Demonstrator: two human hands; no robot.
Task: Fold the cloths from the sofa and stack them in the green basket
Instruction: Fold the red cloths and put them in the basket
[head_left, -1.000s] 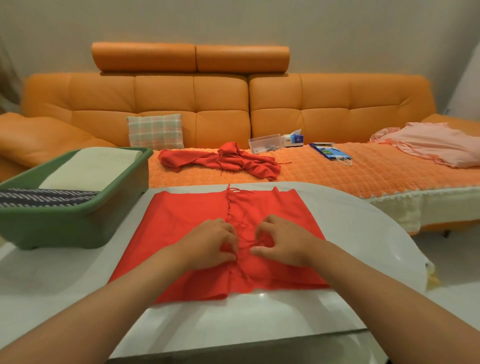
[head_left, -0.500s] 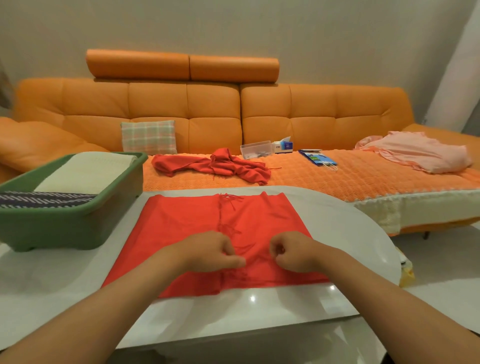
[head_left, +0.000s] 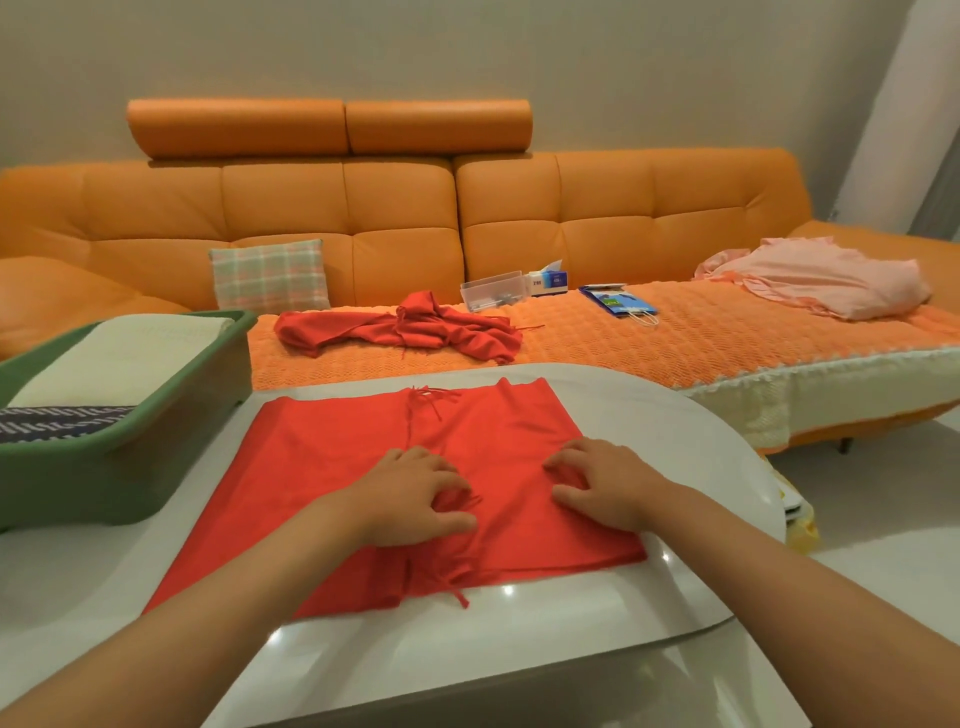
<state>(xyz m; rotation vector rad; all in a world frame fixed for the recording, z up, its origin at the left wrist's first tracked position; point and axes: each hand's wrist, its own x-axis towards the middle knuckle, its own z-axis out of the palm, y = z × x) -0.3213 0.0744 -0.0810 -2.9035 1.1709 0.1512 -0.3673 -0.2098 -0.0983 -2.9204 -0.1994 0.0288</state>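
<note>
Centre frame: left hand (head_left: 415, 499) curls over the fringe (head_left: 464, 566) of red cloth (head_left: 322, 467), grip unclear. Right hand (head_left: 608, 483), apart, presses loosely, likely flattening it for folding.

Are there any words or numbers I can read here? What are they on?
Tissue box on the sofa: dark print on its white end, too blurred to read.
Blue bag beside it: print too small to read.
No other writing shows.

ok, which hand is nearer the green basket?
Left. The left hand rests on the red cloth, right of the green basket; the right hand rests on the cloth farther right.
</note>
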